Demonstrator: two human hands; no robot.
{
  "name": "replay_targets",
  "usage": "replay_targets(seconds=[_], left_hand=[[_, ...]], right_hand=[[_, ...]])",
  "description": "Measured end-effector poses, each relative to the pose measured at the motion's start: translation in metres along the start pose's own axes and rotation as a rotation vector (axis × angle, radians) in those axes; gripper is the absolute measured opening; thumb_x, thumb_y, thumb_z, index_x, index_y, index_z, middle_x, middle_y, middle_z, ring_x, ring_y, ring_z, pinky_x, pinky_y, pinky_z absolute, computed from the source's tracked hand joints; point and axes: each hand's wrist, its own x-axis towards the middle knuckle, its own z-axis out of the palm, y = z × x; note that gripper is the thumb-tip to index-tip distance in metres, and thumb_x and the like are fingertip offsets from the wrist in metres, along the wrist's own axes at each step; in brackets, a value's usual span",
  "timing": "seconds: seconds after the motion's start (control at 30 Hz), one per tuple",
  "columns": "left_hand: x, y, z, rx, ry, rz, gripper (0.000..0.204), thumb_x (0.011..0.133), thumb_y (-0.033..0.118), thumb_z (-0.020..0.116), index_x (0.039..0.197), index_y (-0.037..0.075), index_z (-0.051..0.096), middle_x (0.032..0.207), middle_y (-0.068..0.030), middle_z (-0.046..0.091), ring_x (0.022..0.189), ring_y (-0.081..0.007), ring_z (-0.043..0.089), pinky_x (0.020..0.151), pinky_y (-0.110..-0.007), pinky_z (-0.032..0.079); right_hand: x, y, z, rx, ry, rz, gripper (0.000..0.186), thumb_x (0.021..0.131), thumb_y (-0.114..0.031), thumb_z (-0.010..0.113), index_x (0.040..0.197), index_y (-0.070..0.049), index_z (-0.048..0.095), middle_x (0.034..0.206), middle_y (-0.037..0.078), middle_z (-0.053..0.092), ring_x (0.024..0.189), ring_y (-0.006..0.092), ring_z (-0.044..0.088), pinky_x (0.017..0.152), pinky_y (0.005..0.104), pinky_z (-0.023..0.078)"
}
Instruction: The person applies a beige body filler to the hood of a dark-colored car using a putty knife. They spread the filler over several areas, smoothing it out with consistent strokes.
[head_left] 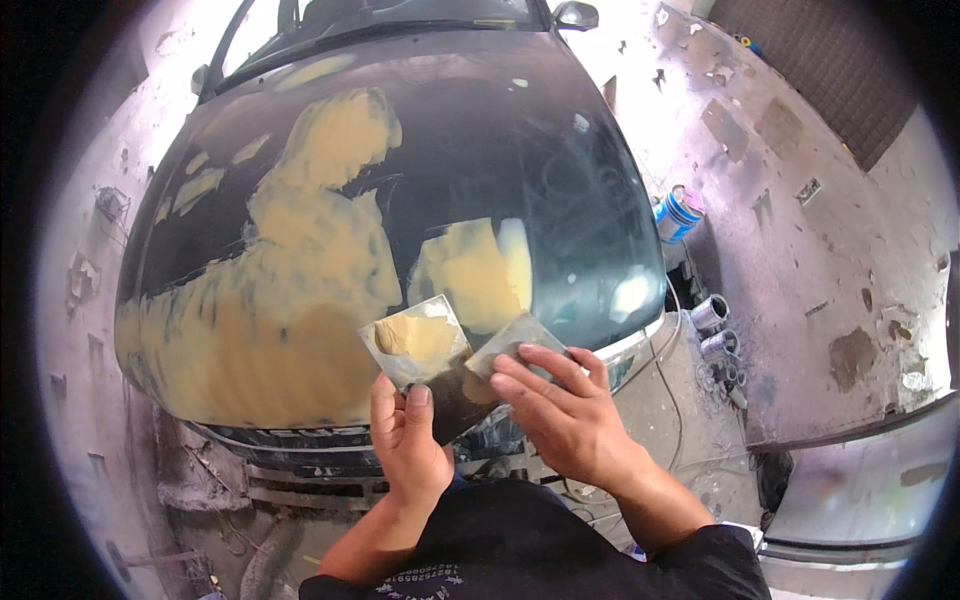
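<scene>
A car hood (480, 150), dark with a greenish right side, fills the middle of the head view. Broad patches of tan body filler (310, 260) cover its left half, and a smaller one lies right of the middle. Over the front edge, my left hand (412, 440) grips a flat square spreader plate (449, 312) carrying a lump of tan filler (405, 338). In my right hand (565, 405), fingers lie across a second thin grey spreader (515, 338). Its left corner is close to the first plate; whether they touch I cannot tell.
A blue can (679, 213) stands beyond the hood's right side. Several metal cans (712, 313) sit on the floor near a thin hose (683, 400). Large scuffed panels (800, 250) fill the right. The windshield (400, 15) is at the far edge.
</scene>
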Motion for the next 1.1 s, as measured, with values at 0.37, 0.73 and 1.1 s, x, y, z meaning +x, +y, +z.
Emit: replay_targets(seconds=[0.37,0.73,1.1], left_hand=[[0.053,-0.016,-0.064,-0.1,0.036,0.043,0.035,0.103,0.015,0.058,0.134,-0.002,0.052,0.123,-0.0099,0.063,0.11,-0.0166,0.06,0.099,-0.033,0.047],[0.074,-0.04,-0.113,-0.027,0.102,-0.092,0.033,0.102,0.004,0.052,0.134,-0.004,0.053,0.124,-0.0113,0.064,0.113,-0.0158,0.06,0.103,-0.031,0.043],[0.072,-0.047,-0.124,0.089,0.064,-0.071,0.031,0.101,0.004,0.052,0.131,-0.003,0.054,0.122,-0.0099,0.063,0.112,-0.015,0.059,0.102,-0.031,0.043]], right_hand=[[0.069,0.088,-0.007,-0.045,-0.21,0.411,0.049,0.09,-0.008,0.062,0.139,-0.009,0.056,0.138,0.015,0.06,0.133,0.0344,0.052,0.104,0.0491,0.041],[0.18,0.138,0.028,-0.158,-0.642,0.405,0.048,0.094,-0.007,0.049,0.142,-0.013,0.053,0.147,0.011,0.053,0.141,0.03,0.043,0.109,0.0536,0.035],[0.158,0.13,0.009,-0.157,-0.644,0.353,0.045,0.094,-0.007,0.051,0.139,-0.014,0.055,0.141,0.009,0.058,0.135,0.0304,0.049,0.102,0.0527,0.038]])
